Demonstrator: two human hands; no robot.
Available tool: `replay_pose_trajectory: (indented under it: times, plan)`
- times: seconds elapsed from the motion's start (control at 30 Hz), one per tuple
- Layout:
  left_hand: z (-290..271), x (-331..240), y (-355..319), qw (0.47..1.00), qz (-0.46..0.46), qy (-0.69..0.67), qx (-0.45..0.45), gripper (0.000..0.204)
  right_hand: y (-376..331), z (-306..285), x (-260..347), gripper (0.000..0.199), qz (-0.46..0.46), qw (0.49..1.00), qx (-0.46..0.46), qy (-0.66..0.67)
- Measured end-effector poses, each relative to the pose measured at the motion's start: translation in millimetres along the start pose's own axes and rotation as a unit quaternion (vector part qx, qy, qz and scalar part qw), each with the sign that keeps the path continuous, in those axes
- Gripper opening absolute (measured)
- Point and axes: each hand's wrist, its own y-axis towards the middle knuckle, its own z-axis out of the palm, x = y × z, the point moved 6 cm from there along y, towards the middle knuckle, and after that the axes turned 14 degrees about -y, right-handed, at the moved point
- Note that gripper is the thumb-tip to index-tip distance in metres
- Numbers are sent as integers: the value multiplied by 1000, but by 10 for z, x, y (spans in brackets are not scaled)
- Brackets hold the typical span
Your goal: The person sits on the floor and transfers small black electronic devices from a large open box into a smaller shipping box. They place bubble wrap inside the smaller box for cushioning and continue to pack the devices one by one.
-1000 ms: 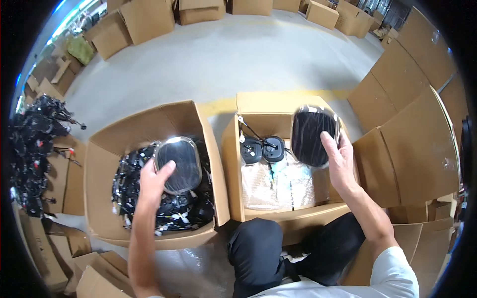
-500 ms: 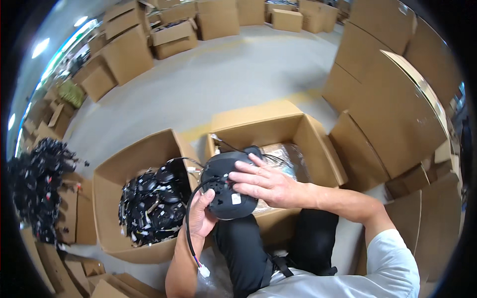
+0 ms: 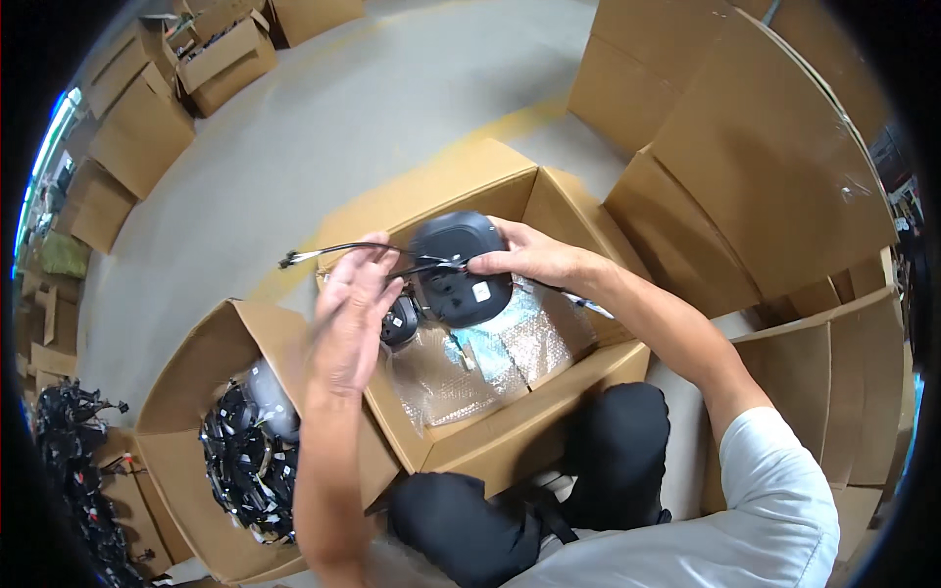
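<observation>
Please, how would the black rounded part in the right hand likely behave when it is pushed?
The black rounded part looks stiff: its shell outline is even, without sagging, in the right hand. Its smooth surface may be somewhat slippery. The cables are probably flexible and could swing, as they curve out beyond its edge.

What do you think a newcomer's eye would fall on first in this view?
Probably the rounded-square black plastic unit with thin black cables, held by the right hand above the open brown cardboard box at the centre. Next, perhaps, the tangled heap of black wired parts in a second open brown cardboard box, lower left.
</observation>
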Motion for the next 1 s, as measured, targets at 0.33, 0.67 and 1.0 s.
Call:
replay_pose_trajectory:
  times: [0.33, 0.67, 1.0]
  plan:
    - [-1929, -1454, -1381, 899, 127, 205, -367, 35, 1135, -594, -3082, 53, 194, 977, -57, -75]
    - [-3965, 283, -2738, 666, -274, 686, -106, 47, 674, -105, -2561, 41, 73, 836, 17, -543]
    - [-4272, -80, -2615, 432, -398, 782, -209, 90, -630, 420, -1139, 44, 130, 832, 91, -532]
